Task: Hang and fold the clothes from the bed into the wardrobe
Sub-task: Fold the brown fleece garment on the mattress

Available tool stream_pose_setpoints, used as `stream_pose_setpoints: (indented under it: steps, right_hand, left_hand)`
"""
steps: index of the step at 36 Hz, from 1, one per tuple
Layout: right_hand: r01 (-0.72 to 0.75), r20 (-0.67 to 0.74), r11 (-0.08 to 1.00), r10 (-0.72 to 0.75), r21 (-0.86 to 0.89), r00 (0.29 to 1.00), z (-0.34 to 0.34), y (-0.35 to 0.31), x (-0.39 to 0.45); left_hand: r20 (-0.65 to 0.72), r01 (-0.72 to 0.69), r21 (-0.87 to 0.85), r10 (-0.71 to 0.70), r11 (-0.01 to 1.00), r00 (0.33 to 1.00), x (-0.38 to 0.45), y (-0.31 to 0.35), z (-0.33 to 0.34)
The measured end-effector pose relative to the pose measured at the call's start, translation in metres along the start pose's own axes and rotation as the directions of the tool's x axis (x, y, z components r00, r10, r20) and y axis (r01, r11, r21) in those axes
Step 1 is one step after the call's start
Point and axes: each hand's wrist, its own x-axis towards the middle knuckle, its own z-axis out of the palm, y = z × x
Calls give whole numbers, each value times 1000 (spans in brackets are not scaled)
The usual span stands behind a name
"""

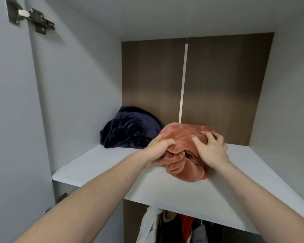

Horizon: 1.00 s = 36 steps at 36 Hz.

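One rust-orange plush garment [181, 151], bunched and creased, on the white wardrobe shelf [102, 163]; its long axis runs from the shelf's front edge back toward the brown rear panel [218, 85]. Left hand [158, 148] curled, gripping its left side; right hand [211, 148] spread over its right side, fingertips dug in. One navy plush garment [130, 127] just left of the orange one. Several hanging clothes [174, 225] below the shelf.
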Motion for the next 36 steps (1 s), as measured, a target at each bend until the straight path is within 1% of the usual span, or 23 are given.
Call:
stream_pose_setpoints:
  steps: [2,4,5,6,8,10,13,14,16,17,20,22,24,28,31,36]
  right_hand:
    - [57,-62,995,-63,-84,996,-4,2,-5]
    - [139,-142,973,-167,-184,976,-3,4,-11]
    - [153,-141,964,-186,-217,972,0,5,-13]
    - [141,-105,962,-169,-234,980,2,6,-14]
    - [89,39,958,-82,-271,996,10,10,-11]
    - [78,160,943,-27,-324,987,18,16,-5]
    - [96,205,928,-22,-361,979,28,22,9]
    - [98,211,920,-17,-379,977,31,23,14]
    - [103,221,908,-12,-405,975,37,23,23]
    - [106,221,906,-14,-409,975,41,23,26]
    - [105,217,904,-15,-413,976,51,20,36]
    - [115,219,895,-20,-430,975,57,18,43]
    - [133,232,885,-30,-446,972,62,18,50]
    - [146,220,872,-45,-468,974,78,20,66]
    - [140,212,862,-39,-486,977,89,16,74]
    - [133,209,864,-33,-486,977,95,8,82]
  left_hand:
    - [10,20,-16,-20,1000,1000,9,0,6]
    - [-11,22,-11,-22,1000,1000,18,-1,11]
    - [-25,17,-13,-17,1000,1000,22,-1,14]
    - [-34,12,-22,-13,1000,999,26,-1,16]
    - [-35,7,-35,-9,999,999,31,-1,22]
    - [-35,-11,-37,9,999,999,35,-2,25]
    - [-92,-24,-44,20,999,996,41,-3,20]
    - [-113,-44,3,44,999,993,41,-4,17]
    - [-146,-97,197,127,976,981,40,-6,9]
    - [-154,-126,304,179,944,972,39,-8,4]
    - [-146,-189,593,335,783,931,32,-19,-15]
    - [-131,-169,716,368,678,920,21,-29,-31]
    - [-110,-126,793,344,596,933,8,-37,-48]
    - [-121,-13,863,231,506,965,-23,-54,-79]
    - [-165,66,873,165,484,972,-47,-65,-95]
    - [-201,158,851,33,500,979,-80,-76,-111]
